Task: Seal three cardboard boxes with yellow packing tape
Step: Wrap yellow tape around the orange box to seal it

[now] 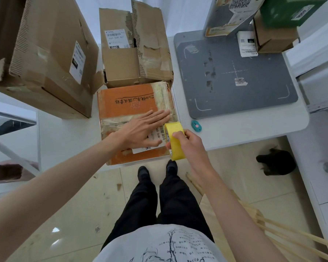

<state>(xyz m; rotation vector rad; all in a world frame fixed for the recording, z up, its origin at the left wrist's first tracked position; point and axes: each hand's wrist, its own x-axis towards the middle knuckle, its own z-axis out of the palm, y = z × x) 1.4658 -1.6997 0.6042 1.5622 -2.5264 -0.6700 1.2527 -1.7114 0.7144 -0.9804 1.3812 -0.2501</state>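
The right hand [187, 144] is gripping the yellow tape roll [175, 141], its fingers curled round the roll at the orange box's [127, 103] right edge. Just left, the left hand [140, 129] is pressing flat on that box, fingers straight. Beyond its fingertips, two brown boxes [134, 50] are standing on the table [235, 133].

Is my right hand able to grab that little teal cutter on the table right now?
Probably not yet: the right hand is gripping the yellow tape roll. The teal cutter lies close by on the white table with nothing between them, so the path looks free once the roll is put down.
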